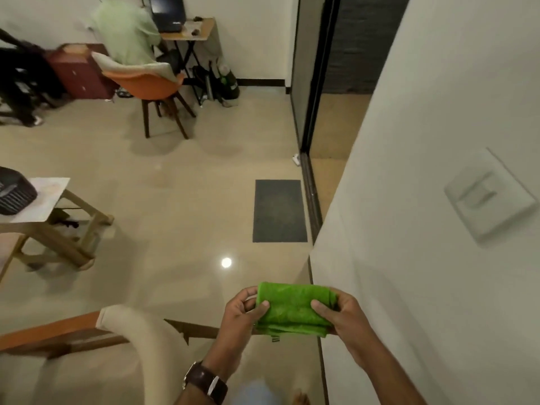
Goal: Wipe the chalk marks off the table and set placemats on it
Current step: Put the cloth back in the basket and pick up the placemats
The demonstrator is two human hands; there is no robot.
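In front of the person's body, above the glossy floor (pixel 163 176) and just beside a white wall (pixel 423 200), a folded green cloth (pixel 293 309) is held between both hands. The left hand (pixel 242 314), above a wristwatch (pixel 209 381), grips the cloth's left edge with the thumb on top and fingers curled beneath; the right hand (pixel 340 312) grips the right edge likewise. Both forearms reach forward, palms turned inward. The table to be wiped cannot be identified with certainty; a light wooden table (pixel 43 200) bearing a dark ribbed object (pixel 14 191) stands well apart at left, and no chalk marks or placemats are visible. Risks, as judged: the loose lower layers may unfold if either pinch relaxes, and a cream chair back (pixel 137 331) near the left elbow could snag the arm in turning.
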